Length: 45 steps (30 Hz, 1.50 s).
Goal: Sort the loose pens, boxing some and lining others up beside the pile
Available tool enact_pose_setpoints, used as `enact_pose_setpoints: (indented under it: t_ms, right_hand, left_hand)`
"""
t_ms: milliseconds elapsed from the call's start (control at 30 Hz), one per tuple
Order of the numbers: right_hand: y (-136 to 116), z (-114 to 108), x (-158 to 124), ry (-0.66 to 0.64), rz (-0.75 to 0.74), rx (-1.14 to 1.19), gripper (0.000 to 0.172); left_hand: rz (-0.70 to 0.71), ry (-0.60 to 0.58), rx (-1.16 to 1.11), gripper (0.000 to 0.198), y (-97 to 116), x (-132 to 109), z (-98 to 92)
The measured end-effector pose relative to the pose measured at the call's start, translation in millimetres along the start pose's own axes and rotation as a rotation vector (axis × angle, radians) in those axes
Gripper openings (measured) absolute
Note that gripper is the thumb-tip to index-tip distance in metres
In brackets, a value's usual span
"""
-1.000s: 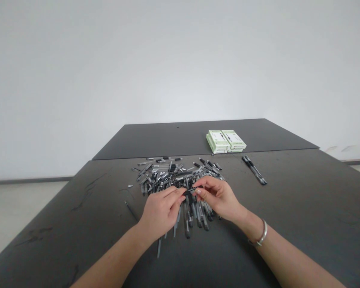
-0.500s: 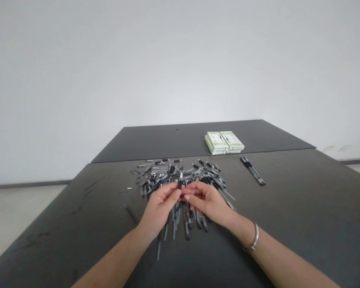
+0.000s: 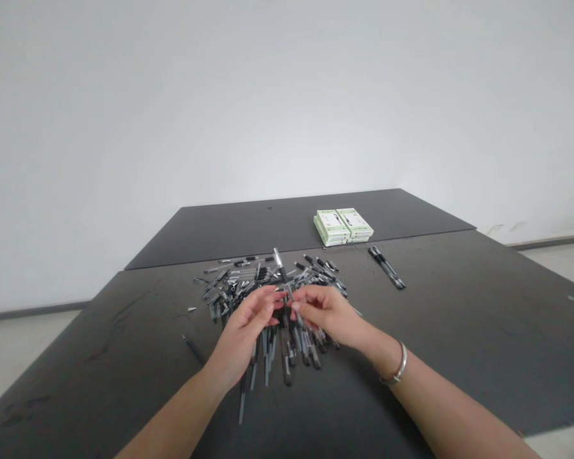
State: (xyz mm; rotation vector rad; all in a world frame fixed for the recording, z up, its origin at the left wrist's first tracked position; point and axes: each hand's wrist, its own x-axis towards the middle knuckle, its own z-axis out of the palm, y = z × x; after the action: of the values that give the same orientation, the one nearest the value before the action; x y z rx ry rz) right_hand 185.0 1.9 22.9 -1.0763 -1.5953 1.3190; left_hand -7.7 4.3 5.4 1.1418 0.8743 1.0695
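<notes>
Both hands meet over a heap of pen parts (image 3: pixel 249 284) on a dark table (image 3: pixel 459 319). My left hand (image 3: pixel 246 331) and my right hand (image 3: pixel 328 312) pinch one pen (image 3: pixel 281 271) between their fingertips. The pen stands tilted, its upper end pointing up and away from me above the fingers. A silver bangle (image 3: pixel 396 370) is on my right wrist. Barrels and refills lie under and in front of my hands.
Two green-and-white boxes (image 3: pixel 343 225) lie side by side on the far table. A few black pens (image 3: pixel 386 267) lie together right of the heap. A single thin rod (image 3: pixel 191 347) lies left of my left arm. A white wall stands behind.
The pen went from lying level between my hands to standing tilted upward. Both hands drew closer together, and the view shifted slightly to the right.
</notes>
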Motion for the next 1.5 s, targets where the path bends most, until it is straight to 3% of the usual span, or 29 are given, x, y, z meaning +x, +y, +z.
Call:
enact_pose_setpoints:
  t_ms: [133, 233, 300, 467, 633, 1233, 1367, 1500]
  right_hand:
    - [4.0, -51.7, 6.1, 0.459, -0.004, -0.458, 0.023]
    - [10.6, -94.4, 5.9, 0.688, 0.166, -0.921, 0.02]
    - [16.9, -117.6, 3.1, 0.699, 0.338, -1.179, 0.024]
    - [32.1, -148.5, -6.0, 0.724, 0.498, -1.242, 0.025]
    - [37.8, -155.1, -9.9, 0.698, 0.623, -1.248, 0.023]
    - [38.7, -152.1, -14.9, 0.7, 0.652, -1.246, 0.023]
    - [35.4, -148.1, -12.2, 0.721, 0.598, -1.247, 0.025]
    - [33.4, -129.4, 1.3, 0.629, 0.368, -1.218, 0.029]
  left_hand:
    - [0.007, 0.057, 0.034, 0.029, 1.0, 3.1, -1.6]
    - [0.016, 0.062, 0.072, 0.023, 2.0, 3.6, -2.1]
    - [0.011, 0.051, 0.096, 0.021, 2.3, 3.2, -2.6]
    - [-0.015, 0.023, 0.108, 0.025, 1.3, 2.1, -5.2]
    - [-0.005, 0.023, 0.083, 0.02, 1.0, 1.8, -4.5]
    - [0.04, 0.043, 0.026, 0.008, 15.2, -2.1, 3.9]
    - [0.041, 0.044, 0.036, 0.007, 16.3, -1.8, 4.2]
    - [0.045, 0.049, 0.035, 0.006, 16.6, -1.5, 3.4]
